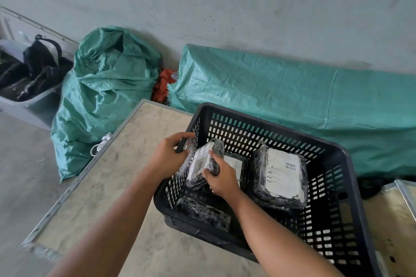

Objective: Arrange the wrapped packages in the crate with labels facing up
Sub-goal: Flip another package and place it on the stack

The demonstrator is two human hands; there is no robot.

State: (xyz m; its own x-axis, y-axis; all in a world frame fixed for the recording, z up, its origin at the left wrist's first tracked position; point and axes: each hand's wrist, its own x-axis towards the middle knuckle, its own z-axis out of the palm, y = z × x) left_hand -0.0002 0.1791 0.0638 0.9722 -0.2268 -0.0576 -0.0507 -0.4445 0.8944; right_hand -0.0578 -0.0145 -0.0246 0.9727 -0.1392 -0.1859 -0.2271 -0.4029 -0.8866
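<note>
Black crate point(351, 164): right hand point(221, 177) gripped tilted pkg point(200, 164), turning label up; left hand point(167, 155) clasped rim beside, steadying.

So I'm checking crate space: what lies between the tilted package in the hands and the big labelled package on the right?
In the head view, another label-up package lies between the tilted package and the big labelled package, partly hidden by the right hand.

Wrapped packages: four — held one point(203, 163), one under it point(235, 164), right one point(281, 179), near one point(202, 212)
Black crate point(351, 189): one
Green woven sacks: two point(105, 87) point(292, 94)
Hands: two point(167, 155) point(221, 179)
</note>
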